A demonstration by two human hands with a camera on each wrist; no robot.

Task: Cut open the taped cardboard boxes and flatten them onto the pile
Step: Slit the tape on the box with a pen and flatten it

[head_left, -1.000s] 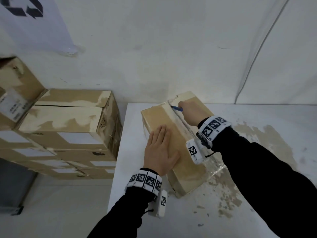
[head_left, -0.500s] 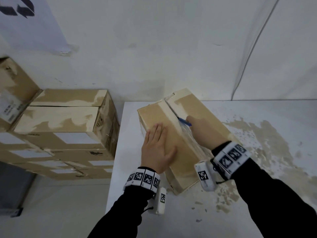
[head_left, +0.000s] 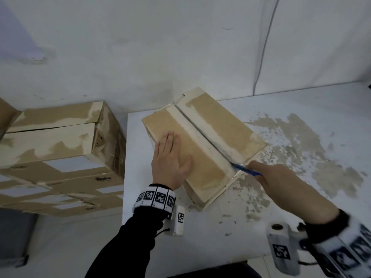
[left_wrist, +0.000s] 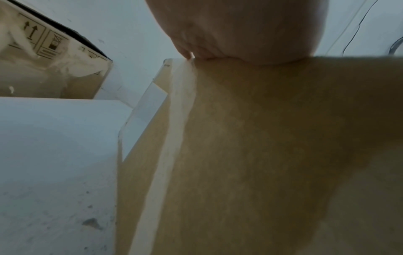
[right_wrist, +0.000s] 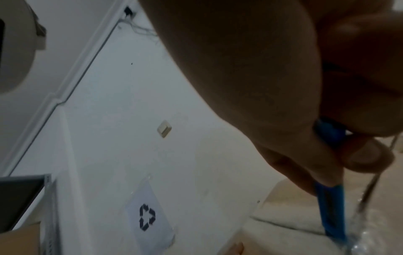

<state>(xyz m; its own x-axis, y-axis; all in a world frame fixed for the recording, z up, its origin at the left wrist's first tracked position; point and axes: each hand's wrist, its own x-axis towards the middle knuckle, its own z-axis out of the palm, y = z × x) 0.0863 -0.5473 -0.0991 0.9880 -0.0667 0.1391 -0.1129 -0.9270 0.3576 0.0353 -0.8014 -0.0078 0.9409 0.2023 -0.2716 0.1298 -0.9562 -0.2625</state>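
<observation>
A: Table [head_left: 301, 217], white, paint flaked; stacked boxes [head_left: 60, 147] left, against white wall [head_left: 180, 47]. Head view?
B: Box [head_left: 220, 125] on table. Left hand [head_left: 170, 163] flat, fingers straight, on top. Right hand [head_left: 281, 183] grips blue cutter [head_left: 244, 169] at seam's near end.
A: Left wrist?
B: Palm [left_wrist: 250, 31] on cardboard [left_wrist: 261, 138].
A: Right wrist?
B: Fingers [right_wrist: 368, 155] pinch cutter [right_wrist: 331, 215]; recycling sign [right_wrist: 148, 217] on wall.

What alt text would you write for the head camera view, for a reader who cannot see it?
A right hand draws a blue cutter along the taped seam of a cardboard box on a white table, while the left hand presses flat on the lid. More boxes stand stacked left of the table.
</observation>
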